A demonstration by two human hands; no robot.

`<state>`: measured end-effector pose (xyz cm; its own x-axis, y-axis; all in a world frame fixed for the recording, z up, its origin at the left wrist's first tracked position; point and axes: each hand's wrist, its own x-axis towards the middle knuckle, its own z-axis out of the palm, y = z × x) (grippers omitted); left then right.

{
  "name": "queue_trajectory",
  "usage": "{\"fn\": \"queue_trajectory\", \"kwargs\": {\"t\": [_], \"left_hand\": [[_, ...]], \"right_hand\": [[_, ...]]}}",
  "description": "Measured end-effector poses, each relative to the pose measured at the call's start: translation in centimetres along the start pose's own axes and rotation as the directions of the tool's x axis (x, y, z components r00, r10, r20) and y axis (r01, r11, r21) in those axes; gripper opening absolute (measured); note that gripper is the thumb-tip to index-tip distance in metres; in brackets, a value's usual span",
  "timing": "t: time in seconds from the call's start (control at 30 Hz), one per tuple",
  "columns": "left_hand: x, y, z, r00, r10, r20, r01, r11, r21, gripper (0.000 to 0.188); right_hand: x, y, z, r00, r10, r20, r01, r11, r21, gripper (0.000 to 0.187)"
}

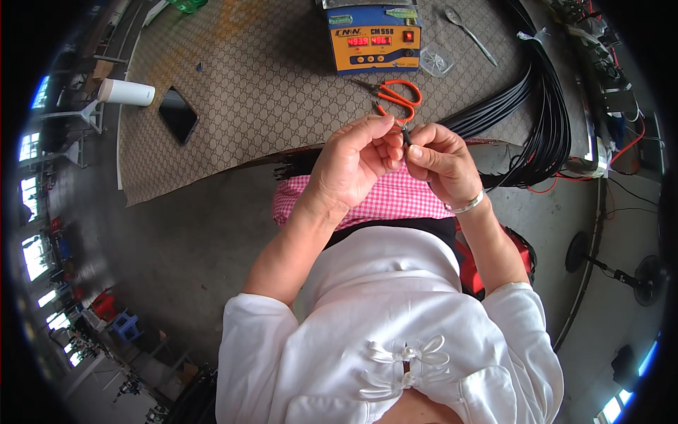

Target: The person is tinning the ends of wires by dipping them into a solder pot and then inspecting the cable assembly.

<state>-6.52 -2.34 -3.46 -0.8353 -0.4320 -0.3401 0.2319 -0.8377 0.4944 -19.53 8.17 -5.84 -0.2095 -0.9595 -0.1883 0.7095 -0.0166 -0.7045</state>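
My two hands meet over the near edge of the table. Between the thumb and fingers of my right hand (446, 164) is the end of a thin black cable (407, 136), pointing away from me. My left hand (353, 157) is closed beside it, with the thumb bent over the curled fingers near the cable's tip. What the left fingertips pinch is too small to make out. Just beyond my hands lie scissors with orange handles (417, 95), their blades turned to the left.
A yellow and blue bench unit with a red display (376, 44) stands at the back. Right of it are a clear plastic dish (436, 61) and a spoon (472, 35). A thick bundle of black cables (547, 113) hangs over the right edge. At left are a phone (178, 116) and white cup (127, 92).
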Motion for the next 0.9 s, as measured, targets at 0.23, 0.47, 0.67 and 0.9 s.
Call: {"fn": "queue_trajectory", "kwargs": {"t": [0.23,0.47,0.67,0.9], "left_hand": [[0.1,0.7,-0.2,0.998,-0.064,0.006,0.064,0.998,0.008,0.016],[0.9,1.1,-0.4,0.993,-0.113,-0.024,0.114,0.993,0.039,0.018],[1.2,0.7,-1.9,0.991,-0.004,-0.132,0.028,0.982,0.185,0.017],[1.5,-0.2,-4.0,0.973,0.024,-0.230,0.041,0.961,0.273,0.014]], "right_hand": [[-0.1,-0.3,-0.1,0.999,0.042,0.019,-0.042,0.999,-0.014,0.005],[0.2,-1.2,-0.4,1.000,0.003,-0.013,-0.004,0.992,-0.128,0.006],[3.2,-6.4,-4.5,0.907,-0.400,-0.129,0.077,0.461,-0.884,0.009],[8.4,-9.3,-9.7,0.865,-0.485,0.128,-0.066,-0.361,-0.930,0.007]]}}
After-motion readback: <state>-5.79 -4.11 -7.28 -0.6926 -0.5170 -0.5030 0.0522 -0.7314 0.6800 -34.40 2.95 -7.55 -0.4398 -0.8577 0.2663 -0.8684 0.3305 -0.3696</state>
